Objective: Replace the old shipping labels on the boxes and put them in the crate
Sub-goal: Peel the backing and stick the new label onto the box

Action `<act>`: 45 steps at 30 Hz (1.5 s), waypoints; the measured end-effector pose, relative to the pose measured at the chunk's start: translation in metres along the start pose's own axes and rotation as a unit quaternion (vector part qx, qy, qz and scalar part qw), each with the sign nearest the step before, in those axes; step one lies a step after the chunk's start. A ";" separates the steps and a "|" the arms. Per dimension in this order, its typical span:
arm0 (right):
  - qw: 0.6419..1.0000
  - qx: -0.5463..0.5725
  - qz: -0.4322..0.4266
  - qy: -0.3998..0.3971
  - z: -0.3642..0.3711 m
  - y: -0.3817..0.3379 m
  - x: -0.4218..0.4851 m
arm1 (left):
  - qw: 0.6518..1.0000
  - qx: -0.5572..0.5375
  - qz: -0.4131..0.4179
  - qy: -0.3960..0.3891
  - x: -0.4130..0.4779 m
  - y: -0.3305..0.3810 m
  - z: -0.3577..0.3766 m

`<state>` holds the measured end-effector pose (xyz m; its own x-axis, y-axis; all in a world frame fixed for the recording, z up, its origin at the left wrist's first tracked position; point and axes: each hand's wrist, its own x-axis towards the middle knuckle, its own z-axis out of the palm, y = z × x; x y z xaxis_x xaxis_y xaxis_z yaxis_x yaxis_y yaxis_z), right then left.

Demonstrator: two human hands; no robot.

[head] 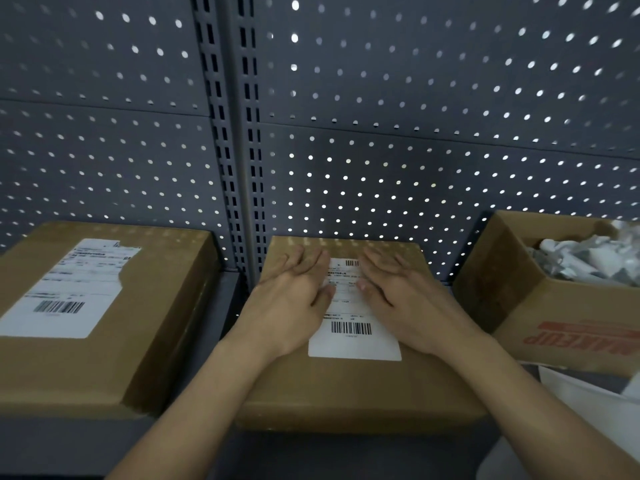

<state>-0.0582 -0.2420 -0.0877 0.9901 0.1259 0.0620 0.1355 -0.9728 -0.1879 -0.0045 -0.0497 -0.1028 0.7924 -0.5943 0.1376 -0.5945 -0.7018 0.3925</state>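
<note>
Head view, step: I judge I'm pressing a fresh label (354,341) down onto the middle box (346,389), centre of the frame, lower half
Left hand (294,294): flat on the label's left edge, fingers straight and together, clasping nothing
Right hand (408,296): flat on the label's right edge, fingers spread a little, also holding nothing
Label state: lower part with the barcode lies smooth and square; the upper part is hidden under my palms, so I cannot tell whether it is fully stuck
Next move: I'd sweep outward to seat the edges, then take the box by its sides and lift it; no crate is in view, so I'd have to look for it first
Left box (86,368): left of the frame, its label (69,289) ragged at the upper right corner, probably the next one to redo
Edges: an open carton (554,317) of crumpled paper (588,258) stands just beside the middle box on the right; the pegboard (381,98) is close behind
Open room: a narrow strip of shelf (221,306) on the left; toward me and upward looks freest
</note>
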 end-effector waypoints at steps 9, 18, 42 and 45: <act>0.996 -0.017 -0.018 -0.082 0.002 -0.007 -0.022 | 0.995 0.086 0.011 -0.039 -0.019 0.003 0.005; 0.998 -0.002 -0.016 -0.061 0.001 -0.008 -0.024 | 0.994 0.101 0.002 -0.030 -0.018 0.009 0.003; 0.992 0.005 -0.063 -0.105 -0.001 0.000 -0.042 | 0.983 0.065 0.053 -0.162 -0.036 -0.005 -0.012; 0.993 0.003 -0.065 -0.102 0.000 0.000 -0.042 | 0.985 0.075 0.070 -0.136 -0.038 -0.009 -0.007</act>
<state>-0.0996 -0.2469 -0.0902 0.9511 0.2869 -0.1143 0.2613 -0.9449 -0.1974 -0.0279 -0.0181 -0.1057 0.6473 -0.7583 -0.0768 -0.7250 -0.6437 0.2449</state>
